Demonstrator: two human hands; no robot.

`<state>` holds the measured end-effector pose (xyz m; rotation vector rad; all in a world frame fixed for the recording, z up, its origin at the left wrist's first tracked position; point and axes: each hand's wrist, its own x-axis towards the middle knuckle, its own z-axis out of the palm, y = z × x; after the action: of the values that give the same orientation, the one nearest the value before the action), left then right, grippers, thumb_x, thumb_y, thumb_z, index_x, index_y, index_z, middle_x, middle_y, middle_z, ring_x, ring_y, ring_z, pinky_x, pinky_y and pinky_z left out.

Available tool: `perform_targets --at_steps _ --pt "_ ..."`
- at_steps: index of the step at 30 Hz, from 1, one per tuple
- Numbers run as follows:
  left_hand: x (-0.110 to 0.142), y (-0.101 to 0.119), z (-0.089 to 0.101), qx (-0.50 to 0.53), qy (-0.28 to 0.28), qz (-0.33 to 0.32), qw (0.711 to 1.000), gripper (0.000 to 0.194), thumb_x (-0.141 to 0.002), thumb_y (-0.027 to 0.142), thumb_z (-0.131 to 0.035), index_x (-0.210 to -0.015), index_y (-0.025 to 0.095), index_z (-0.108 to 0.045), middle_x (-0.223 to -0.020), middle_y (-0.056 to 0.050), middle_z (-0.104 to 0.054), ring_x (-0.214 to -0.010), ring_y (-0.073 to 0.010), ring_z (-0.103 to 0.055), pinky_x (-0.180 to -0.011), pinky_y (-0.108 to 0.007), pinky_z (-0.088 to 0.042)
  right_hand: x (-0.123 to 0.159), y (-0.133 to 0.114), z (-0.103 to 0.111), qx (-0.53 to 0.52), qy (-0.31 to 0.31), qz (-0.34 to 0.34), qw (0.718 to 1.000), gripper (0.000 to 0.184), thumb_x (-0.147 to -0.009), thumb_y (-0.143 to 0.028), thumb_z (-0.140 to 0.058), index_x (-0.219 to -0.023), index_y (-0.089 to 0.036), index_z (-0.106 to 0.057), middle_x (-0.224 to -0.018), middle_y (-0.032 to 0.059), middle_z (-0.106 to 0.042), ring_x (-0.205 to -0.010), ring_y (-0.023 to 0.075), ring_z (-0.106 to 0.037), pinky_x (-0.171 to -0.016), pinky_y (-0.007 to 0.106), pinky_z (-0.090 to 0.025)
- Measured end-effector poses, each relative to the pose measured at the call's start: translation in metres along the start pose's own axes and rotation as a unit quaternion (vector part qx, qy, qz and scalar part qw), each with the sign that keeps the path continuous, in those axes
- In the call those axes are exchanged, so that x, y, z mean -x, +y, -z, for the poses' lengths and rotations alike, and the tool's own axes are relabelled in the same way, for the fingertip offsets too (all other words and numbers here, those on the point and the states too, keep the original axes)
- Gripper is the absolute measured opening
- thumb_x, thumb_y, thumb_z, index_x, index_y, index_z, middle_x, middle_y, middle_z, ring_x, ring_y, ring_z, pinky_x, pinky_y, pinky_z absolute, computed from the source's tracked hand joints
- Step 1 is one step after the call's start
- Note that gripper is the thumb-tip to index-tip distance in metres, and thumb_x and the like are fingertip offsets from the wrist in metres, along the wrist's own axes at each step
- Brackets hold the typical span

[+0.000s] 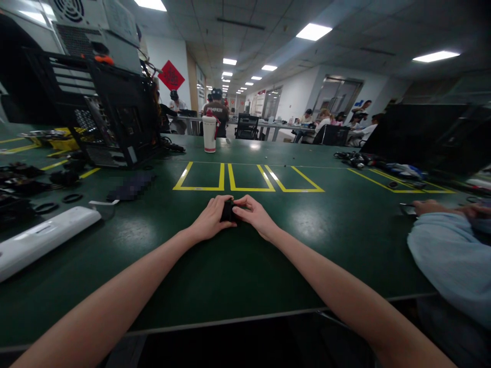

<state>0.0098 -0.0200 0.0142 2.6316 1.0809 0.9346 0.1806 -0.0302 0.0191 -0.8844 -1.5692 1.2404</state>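
Desk (245, 276) below, I'm holding a small black object (227, 211) between left hand (212, 219) and right hand (252, 214), judging this a handling step, probably calling next for steady grip.

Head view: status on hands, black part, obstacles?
Left hand gripping small black part. Right hand at its edge, fingertips close in. White cup beyond yellow tape outlines, away from hands.
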Motion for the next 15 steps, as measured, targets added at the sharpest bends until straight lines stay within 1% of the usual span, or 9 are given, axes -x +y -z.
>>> perform_targets --at_steps 2,4,7,9,12,13,15 --pt "-0.0001 -0.0005 -0.0006 0.000 0.002 0.000 1.000 0.062 -0.068 0.038 -0.062 -0.118 0.020 -0.029 -0.113 -0.009 -0.041 -0.101 -0.0247 -0.044 -0.085 -0.040 -0.040 -0.0012 0.0006 -0.0014 -0.007 0.009 -0.007 1.000 0.021 -0.069 -0.031 -0.059 -0.086 -0.020 -0.050 -0.093 0.0015 -0.054 -0.089 0.0142 -0.052 -0.083 0.036 -0.043" --pt "-0.0002 -0.0010 -0.0015 -0.002 0.005 0.000 1.000 0.063 -0.068 0.038 -0.062 -0.118 0.019 -0.029 -0.113 -0.009 -0.041 -0.102 -0.0248 -0.044 -0.085 -0.041 -0.039 -0.0022 0.0014 -0.0018 -0.016 0.014 -0.026 0.999 0.026 -0.069 -0.031 -0.060 -0.090 -0.020 -0.051 -0.095 0.0026 -0.054 -0.088 0.0148 -0.053 -0.081 0.036 -0.044" --pt "0.0000 -0.0012 -0.0022 -0.002 0.008 -0.001 1.000 0.063 -0.068 0.038 -0.063 -0.117 0.019 -0.030 -0.113 -0.009 -0.042 -0.102 -0.0248 -0.043 -0.086 -0.040 -0.039 -0.0022 0.0018 -0.0006 -0.024 0.005 -0.045 0.999 0.029 -0.068 -0.029 -0.061 -0.093 -0.019 -0.051 -0.098 0.0040 -0.054 -0.088 0.0151 -0.054 -0.083 0.037 -0.043" --pt "0.0004 -0.0011 -0.0019 0.000 0.006 -0.003 1.000 0.062 -0.068 0.038 -0.063 -0.117 0.019 -0.030 -0.113 -0.009 -0.042 -0.101 -0.0246 -0.044 -0.085 -0.040 -0.039 -0.0012 0.0013 0.0006 -0.029 -0.011 -0.032 0.999 0.030 -0.065 -0.026 -0.063 -0.091 -0.019 -0.051 -0.099 0.0032 -0.054 -0.090 0.0148 -0.054 -0.086 0.037 -0.041" --pt "0.0006 -0.0009 -0.0013 0.006 0.004 -0.002 1.000 0.060 -0.069 0.037 -0.061 -0.117 0.020 -0.030 -0.113 -0.009 -0.042 -0.101 -0.0246 -0.044 -0.084 -0.041 -0.039 0.0008 0.0005 0.0016 -0.035 -0.026 -0.010 0.999 0.038 -0.058 -0.019 -0.068 -0.090 -0.020 -0.049 -0.100 0.0012 -0.053 -0.093 0.0142 -0.053 -0.089 0.036 -0.040" --pt "0.0005 -0.0009 -0.0012 0.007 0.004 -0.001 1.000 0.059 -0.069 0.037 -0.061 -0.117 0.020 -0.031 -0.113 -0.009 -0.042 -0.101 -0.0248 -0.044 -0.084 -0.041 -0.039 0.0013 0.0003 0.0015 -0.031 -0.026 -0.007 0.999 0.038 -0.058 -0.020 -0.069 -0.090 -0.021 -0.048 -0.100 0.0009 -0.053 -0.094 0.0142 -0.053 -0.089 0.036 -0.040" --pt "0.0001 -0.0012 -0.0013 0.009 0.004 0.003 1.000 0.061 -0.068 0.037 -0.062 -0.117 0.020 -0.030 -0.113 -0.009 -0.042 -0.102 -0.0252 -0.044 -0.084 -0.041 -0.039 0.0017 0.0003 0.0008 -0.023 -0.018 -0.009 1.000 0.033 -0.061 -0.025 -0.067 -0.089 -0.021 -0.048 -0.098 0.0008 -0.053 -0.094 0.0145 -0.052 -0.087 0.036 -0.041"
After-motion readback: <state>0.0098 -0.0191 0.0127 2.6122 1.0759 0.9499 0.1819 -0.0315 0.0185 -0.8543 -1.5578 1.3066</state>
